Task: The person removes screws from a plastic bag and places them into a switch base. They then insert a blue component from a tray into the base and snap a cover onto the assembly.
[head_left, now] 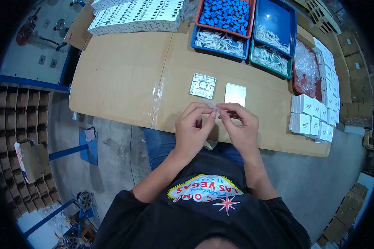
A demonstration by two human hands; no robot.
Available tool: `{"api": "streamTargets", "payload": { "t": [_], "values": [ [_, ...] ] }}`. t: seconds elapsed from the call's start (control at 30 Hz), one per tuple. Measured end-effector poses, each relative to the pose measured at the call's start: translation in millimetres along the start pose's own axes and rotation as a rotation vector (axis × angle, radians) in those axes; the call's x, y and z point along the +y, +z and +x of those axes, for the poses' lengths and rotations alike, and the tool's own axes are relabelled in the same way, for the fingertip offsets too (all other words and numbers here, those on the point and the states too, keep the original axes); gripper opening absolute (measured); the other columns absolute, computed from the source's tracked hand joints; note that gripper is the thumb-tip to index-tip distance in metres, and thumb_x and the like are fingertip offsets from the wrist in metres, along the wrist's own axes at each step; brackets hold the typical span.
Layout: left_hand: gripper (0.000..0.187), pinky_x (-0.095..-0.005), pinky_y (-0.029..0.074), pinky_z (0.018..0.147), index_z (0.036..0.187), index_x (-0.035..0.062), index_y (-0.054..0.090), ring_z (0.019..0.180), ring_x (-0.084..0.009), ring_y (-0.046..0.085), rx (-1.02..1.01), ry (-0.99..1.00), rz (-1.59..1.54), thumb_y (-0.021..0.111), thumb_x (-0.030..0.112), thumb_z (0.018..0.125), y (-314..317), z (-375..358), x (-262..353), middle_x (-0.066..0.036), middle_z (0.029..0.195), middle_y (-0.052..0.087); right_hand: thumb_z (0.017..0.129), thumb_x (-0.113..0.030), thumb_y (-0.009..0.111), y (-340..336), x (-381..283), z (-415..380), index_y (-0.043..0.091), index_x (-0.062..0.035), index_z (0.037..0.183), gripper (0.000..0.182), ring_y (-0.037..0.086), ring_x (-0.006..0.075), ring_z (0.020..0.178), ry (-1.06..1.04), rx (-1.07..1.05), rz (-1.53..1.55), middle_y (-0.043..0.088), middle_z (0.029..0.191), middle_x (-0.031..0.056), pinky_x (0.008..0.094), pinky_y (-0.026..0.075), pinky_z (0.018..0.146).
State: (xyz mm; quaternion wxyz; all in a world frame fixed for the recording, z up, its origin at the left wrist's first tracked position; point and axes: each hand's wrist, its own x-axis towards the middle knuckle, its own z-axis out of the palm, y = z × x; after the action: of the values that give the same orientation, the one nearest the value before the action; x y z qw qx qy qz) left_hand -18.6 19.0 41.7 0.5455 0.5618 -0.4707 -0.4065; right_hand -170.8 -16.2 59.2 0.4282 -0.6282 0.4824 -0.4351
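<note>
My left hand (pixel 191 128) and my right hand (pixel 242 128) meet over the near edge of the table, fingertips pinched together. Between them is a small clear plastic bag (pixel 210 104), mostly hidden by the fingers. Just beyond the left hand lies a white square switch-type plate (pixel 202 86) with its ribbed, detailed side up. A plain white square plate (pixel 235 93) lies flat beyond the right hand, its lower edge overlapped by the fingers in this view.
Cardboard covers the table (pixel 120 74). At the back stand a red tray of blue parts (pixel 224 16), a blue tray of white pieces (pixel 220 42) and a green tray (pixel 271 60). A bin of clear bags (pixel 306 68) and stacked white boxes (pixel 309 114) line the right; more boxes (pixel 137 16) sit back left.
</note>
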Motion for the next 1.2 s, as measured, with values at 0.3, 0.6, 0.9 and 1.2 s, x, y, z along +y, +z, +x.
{"api": "streamTargets", "payload": {
  "t": [0.3,0.6,0.9,1.2],
  "values": [
    [0.046,-0.0259,0.048,0.069,0.122,0.0030,0.069,0.079,-0.0105,0.064,-0.257,-0.624,-0.611,0.055,0.042,0.103,10,4,-2,-0.002,0.105,0.070,0.086,0.006,0.067,-6,-10,5,0.069,0.0027,0.097,0.011,0.071,0.0173,0.080,-0.179,0.107,-0.185,0.070,0.096,0.0118,0.0279,0.056,0.069],
    [0.032,-0.0261,0.048,0.082,0.123,0.0036,0.070,0.098,-0.0069,0.062,-0.127,-0.463,-0.632,0.060,0.027,0.104,16,13,6,-0.002,0.117,0.072,0.087,0.008,0.067,-1,-3,4,0.063,0.0025,0.108,0.021,0.068,0.0180,0.095,-0.136,0.107,0.078,0.068,0.107,0.0108,0.0279,0.056,0.080],
    [0.033,-0.0289,0.050,0.092,0.126,0.0033,0.067,0.106,-0.0111,0.064,-0.063,-0.419,-0.783,0.057,0.027,0.106,19,10,2,-0.006,0.123,0.069,0.096,0.002,0.064,-5,6,4,0.055,0.0005,0.113,0.019,0.072,0.0173,0.082,0.334,0.008,0.628,0.071,0.094,0.0135,0.0287,0.061,0.071],
    [0.023,-0.0304,0.051,0.092,0.120,0.0035,0.064,0.107,-0.0139,0.066,-0.025,-0.321,-0.715,0.061,0.020,0.104,16,13,5,-0.008,0.117,0.071,0.095,0.000,0.067,-8,9,6,0.065,0.0035,0.109,0.014,0.073,0.0183,0.084,0.341,0.036,0.608,0.072,0.097,0.0119,0.0284,0.061,0.074]
  ]
}}
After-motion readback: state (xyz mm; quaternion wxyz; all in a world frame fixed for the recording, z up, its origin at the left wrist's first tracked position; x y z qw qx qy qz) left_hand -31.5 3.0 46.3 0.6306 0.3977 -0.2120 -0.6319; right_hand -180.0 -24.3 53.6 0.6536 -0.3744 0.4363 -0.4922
